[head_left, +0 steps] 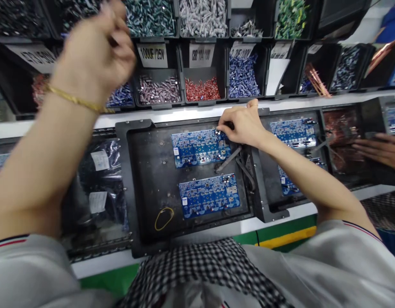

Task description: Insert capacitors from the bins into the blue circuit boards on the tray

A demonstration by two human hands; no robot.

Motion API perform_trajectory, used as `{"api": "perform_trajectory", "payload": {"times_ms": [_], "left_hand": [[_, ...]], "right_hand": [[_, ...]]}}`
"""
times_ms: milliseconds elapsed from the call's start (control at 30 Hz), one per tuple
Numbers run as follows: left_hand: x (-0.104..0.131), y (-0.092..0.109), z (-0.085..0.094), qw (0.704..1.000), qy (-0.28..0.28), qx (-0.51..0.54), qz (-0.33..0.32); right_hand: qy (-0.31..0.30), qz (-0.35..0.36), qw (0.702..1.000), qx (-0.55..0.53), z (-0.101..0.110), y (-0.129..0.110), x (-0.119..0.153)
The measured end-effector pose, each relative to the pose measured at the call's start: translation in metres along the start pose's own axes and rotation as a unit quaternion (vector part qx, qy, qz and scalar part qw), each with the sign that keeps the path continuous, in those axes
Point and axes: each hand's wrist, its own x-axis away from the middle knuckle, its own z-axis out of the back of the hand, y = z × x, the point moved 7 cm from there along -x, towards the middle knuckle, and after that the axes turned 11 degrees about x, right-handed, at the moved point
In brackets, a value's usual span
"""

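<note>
Two blue circuit boards lie in a black tray (152, 188) in front of me, the upper board (197, 147) and the lower board (210, 196). At the upper board's top right corner, my right hand (242, 124) pinches a small electronic component with thumb and finger, its exact kind partly hidden. My left hand (98, 55) is raised at the upper left, over the parts bins. Its fingers are curled together and slightly blurred, so anything between them cannot be made out. A bin of dark green capacitors (149, 17) is beside it.
A yellow rubber band (164, 218) and dark straps (229, 159) lie in the tray. Labelled bins hold red parts (202, 89) and blue parts (244, 77). Neighbouring trays hold plastic bags (101, 179) and more boards (293, 132). Another person's hand (381, 147) is at the right.
</note>
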Motion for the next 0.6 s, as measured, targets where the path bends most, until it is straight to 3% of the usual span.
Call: {"api": "perform_trajectory", "payload": {"times_ms": [67, 133, 233, 300, 467, 600], "left_hand": [[0.042, -0.059, -0.008, 0.997, -0.009, -0.067, 0.034], [0.077, -0.117, -0.004, 0.99, 0.006, -0.091, 0.11], [0.109, -0.175, 0.007, 0.974, 0.022, -0.076, 0.213], [0.116, -0.189, 0.011, 0.971, 0.038, -0.069, 0.226], [0.119, -0.192, -0.003, 0.979, 0.016, -0.077, 0.189], [0.123, -0.195, -0.011, 0.974, 0.008, -0.068, 0.216]], "right_hand": [[-0.007, -0.005, 1.0, 0.013, 0.0, 0.001, -0.003], [-0.006, -0.007, 1.0, 0.017, 0.0, 0.002, -0.003], [0.015, -0.011, 1.0, 0.0, 0.007, -0.004, 0.006], [0.032, -0.016, 0.999, -0.04, 0.016, -0.015, 0.018], [0.036, 0.03, 0.99, -0.133, 0.04, -0.061, 0.05], [0.044, 0.016, 0.997, -0.055, 0.041, -0.052, 0.053]]}}
